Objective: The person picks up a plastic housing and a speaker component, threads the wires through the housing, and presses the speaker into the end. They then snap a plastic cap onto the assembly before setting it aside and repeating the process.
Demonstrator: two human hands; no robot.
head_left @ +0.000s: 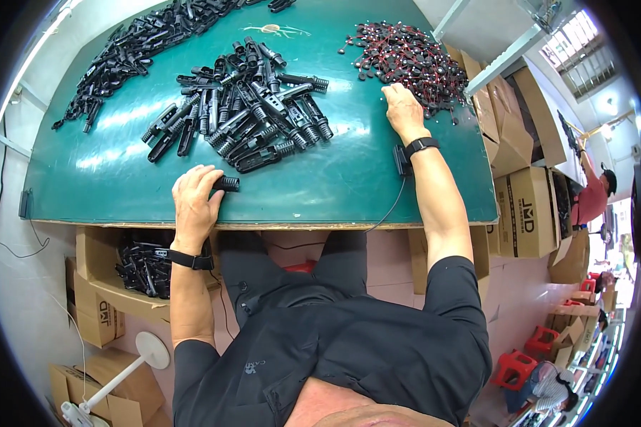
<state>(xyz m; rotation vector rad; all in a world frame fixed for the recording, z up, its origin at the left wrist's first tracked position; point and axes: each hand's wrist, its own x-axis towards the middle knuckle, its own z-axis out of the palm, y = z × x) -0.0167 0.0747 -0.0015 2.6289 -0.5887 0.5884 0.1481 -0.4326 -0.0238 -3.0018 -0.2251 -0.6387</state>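
Note:
My left hand [194, 198] rests near the table's front edge, its fingers closed around a black ribbed plastic handle [227, 183] whose ribbed end sticks out to the right. Farther right, my right hand [404, 112] is at the near left side of a heap of small red-wired parts [406, 60] with round black pieces and silvery tips. Its fingertips are pinched together, and whatever they hold is too small to make out. Between and beyond my hands lies a pile of similar black ribbed handles [256, 107].
More black parts [132, 50] form a long heap at the table's far left. A cardboard box of black parts [146, 270] stands below the table edge at left. Cartons [527, 210] line the right side. A thin cable hangs by my right wrist. Other people are in the right background.

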